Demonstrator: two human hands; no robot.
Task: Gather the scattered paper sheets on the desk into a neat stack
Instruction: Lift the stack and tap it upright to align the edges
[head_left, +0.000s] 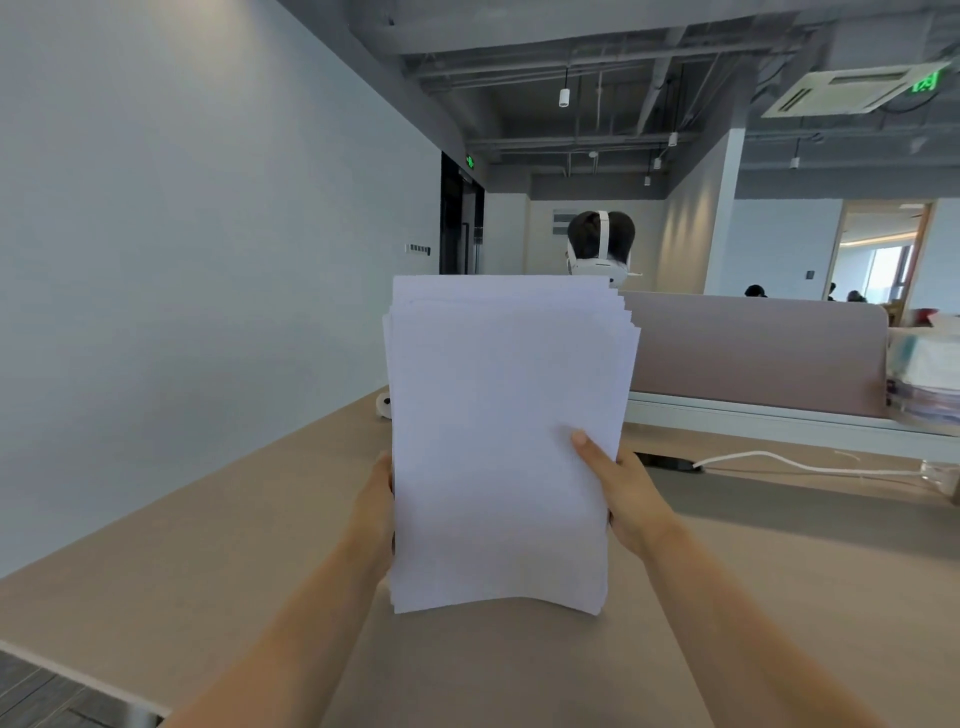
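A stack of white paper sheets (498, 441) stands upright in front of me, its lower edge just above the beige desk (182, 561). The upper edges of the sheets are fanned and uneven at the top right. My left hand (376, 509) grips the stack's left edge, with its fingers hidden behind the paper. On the right edge, my right hand (623, 493) holds the stack with the thumb lying across the front sheet.
A mauve partition (753, 353) runs along the desk's far right side. A white cable (779, 462) lies on the desk near it. A small white object (383, 404) sits behind the stack at left. A person wearing a white headset (600, 244) sits beyond the partition.
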